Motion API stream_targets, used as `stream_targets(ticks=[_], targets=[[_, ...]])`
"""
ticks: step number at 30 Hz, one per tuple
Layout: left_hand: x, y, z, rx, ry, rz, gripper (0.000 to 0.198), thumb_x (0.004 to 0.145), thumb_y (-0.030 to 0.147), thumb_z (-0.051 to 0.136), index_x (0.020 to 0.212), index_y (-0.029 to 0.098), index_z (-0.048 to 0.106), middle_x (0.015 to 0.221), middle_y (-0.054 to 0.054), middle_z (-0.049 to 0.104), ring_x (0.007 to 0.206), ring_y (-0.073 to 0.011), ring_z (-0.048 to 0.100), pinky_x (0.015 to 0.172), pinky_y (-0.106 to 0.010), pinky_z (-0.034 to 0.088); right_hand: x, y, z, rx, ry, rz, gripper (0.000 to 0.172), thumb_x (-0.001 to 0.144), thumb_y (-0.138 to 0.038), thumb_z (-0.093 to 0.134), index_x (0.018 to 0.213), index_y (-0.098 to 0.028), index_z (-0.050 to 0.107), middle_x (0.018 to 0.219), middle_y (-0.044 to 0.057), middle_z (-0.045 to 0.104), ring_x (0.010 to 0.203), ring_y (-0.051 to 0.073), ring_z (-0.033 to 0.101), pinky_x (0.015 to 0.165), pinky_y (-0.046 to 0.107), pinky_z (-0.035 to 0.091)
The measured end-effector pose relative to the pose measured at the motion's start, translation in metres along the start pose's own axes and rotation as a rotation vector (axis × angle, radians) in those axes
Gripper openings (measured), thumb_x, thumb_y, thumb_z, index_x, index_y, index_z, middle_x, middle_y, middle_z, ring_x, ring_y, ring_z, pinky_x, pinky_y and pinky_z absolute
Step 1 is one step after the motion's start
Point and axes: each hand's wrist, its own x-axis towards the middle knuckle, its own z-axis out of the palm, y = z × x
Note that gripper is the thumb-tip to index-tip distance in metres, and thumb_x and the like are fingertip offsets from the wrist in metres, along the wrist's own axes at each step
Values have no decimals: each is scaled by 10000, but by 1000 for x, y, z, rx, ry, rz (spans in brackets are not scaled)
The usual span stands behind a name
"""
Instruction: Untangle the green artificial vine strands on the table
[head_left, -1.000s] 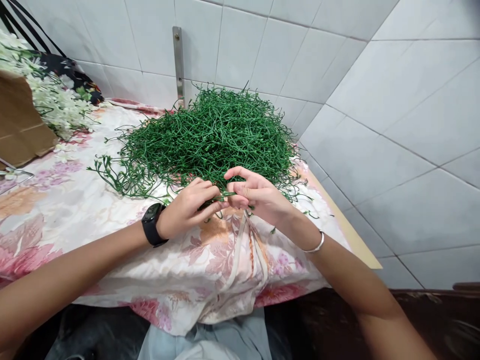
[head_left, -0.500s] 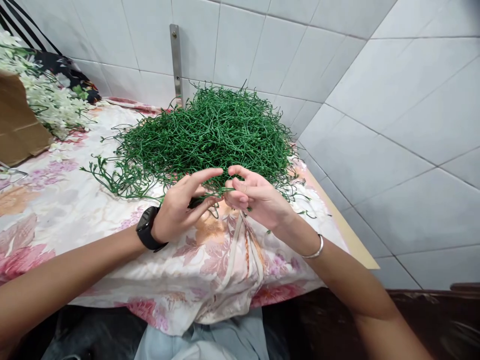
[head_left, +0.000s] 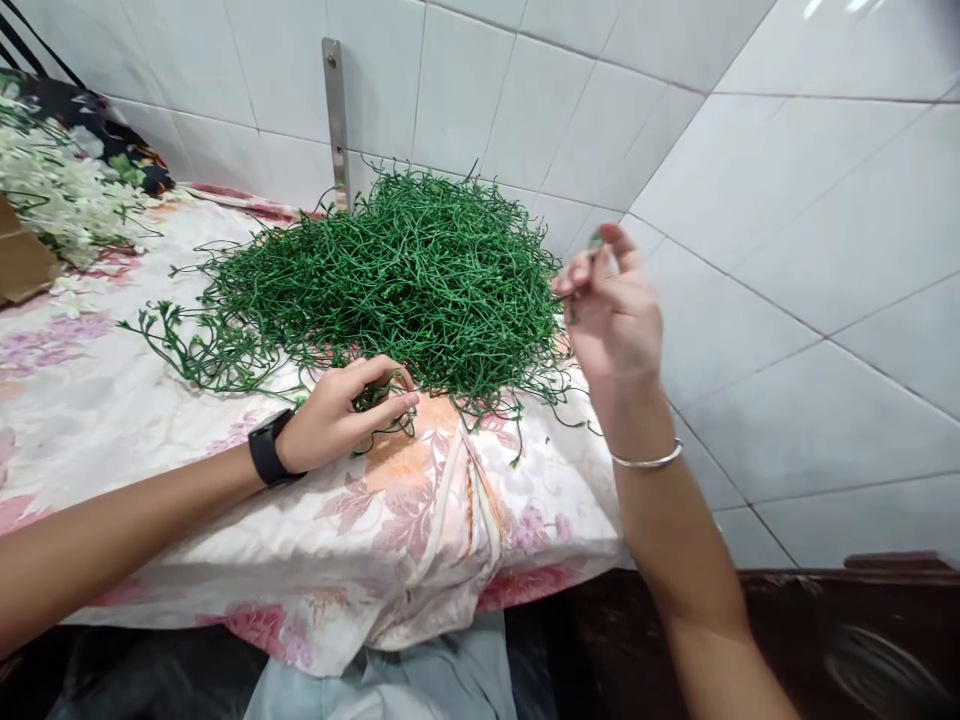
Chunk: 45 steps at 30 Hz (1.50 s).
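A large tangled heap of thin green artificial flower stems (head_left: 420, 270) lies in front of me. My left hand (head_left: 356, 410) rests on the cloth at the heap's near edge, its fingers curled round a few green stems (head_left: 371, 395). Thumb and index finger come close together there, and the other fingers are partly hidden. To the right of the heap my right hand (head_left: 613, 315) is raised, slightly blurred, with a green stem (head_left: 596, 240) pinched in its fingers. Most of that stem is hidden by the hand.
A floral cloth (head_left: 292, 540) covers the table. White artificial flowers (head_left: 67, 190) and a brown cardboard piece (head_left: 22, 255) lie at the left. Behind stands a tiled wall (head_left: 480, 90) with a metal strip (head_left: 335, 120); tiles also close off the right side.
My right hand has left my left hand and moved up and to the right with a green stem. My left hand has lowered slightly onto the cloth. The view has shifted a little right.
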Motion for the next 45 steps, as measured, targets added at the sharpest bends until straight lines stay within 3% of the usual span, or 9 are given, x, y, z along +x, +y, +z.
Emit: stream_targets(ticks=[5,10,15,18,25,29,34,40,45], targets=[[2,0,-3,-80,56,-30,231,773,306,550,953,171,496,706,22,508,625,-96,487,620,-217,375,-33,9,43,-517,-302,-285,230,881,-253,382,1108,-252,423,786,11,590,762,144,539,795,341,411],[3,0,-4,-183,61,5,341,763,241,554,1062,166,407,744,6,522,692,-117,511,679,-250,394,-41,11,52,-722,-424,-447,226,868,-198,408,1081,-170,477,1047,73,580,1015,174,492,881,348,346],[4,1,-5,-201,106,49,450,725,149,557,1122,177,347,797,-5,538,754,-126,514,727,-274,401,-48,4,59,-581,-538,-312,156,844,-289,471,798,-166,554,767,22,606,758,132,532,768,311,358],[4,0,-4,-193,123,90,461,707,134,565,1119,174,360,855,-24,529,790,-129,511,743,-278,406,-57,2,68,-511,-616,-266,162,800,-323,538,791,-163,567,778,20,607,775,132,531,758,306,356],[4,-2,-6,-133,100,166,455,718,179,591,1122,174,381,911,-46,534,835,-143,514,765,-286,417,-63,2,73,-232,-602,-70,111,764,-257,578,724,-155,562,833,35,569,806,121,535,768,286,418],[6,-1,-11,-33,156,225,304,725,303,622,967,164,502,920,-58,560,843,-158,518,753,-283,416,-59,-6,68,-32,-607,85,92,742,-222,600,696,-157,553,891,36,592,872,129,551,832,303,412],[8,-1,-15,13,168,276,224,726,337,623,841,157,557,822,-45,597,787,-152,517,711,-274,409,-58,-7,66,133,-617,301,116,737,-230,604,680,-152,540,876,39,612,835,132,573,780,307,440],[7,0,-15,-82,92,218,167,760,329,584,754,162,572,752,-29,611,729,-140,524,693,-266,398,-57,-4,66,180,-623,308,137,702,-192,643,675,-147,516,786,9,554,766,94,536,715,249,436],[5,3,-17,-216,26,91,170,833,321,474,847,167,544,712,-12,602,670,-127,542,660,-252,398,-54,-2,66,125,-585,248,188,714,-212,635,809,-169,478,790,-5,524,744,87,542,704,243,471]])
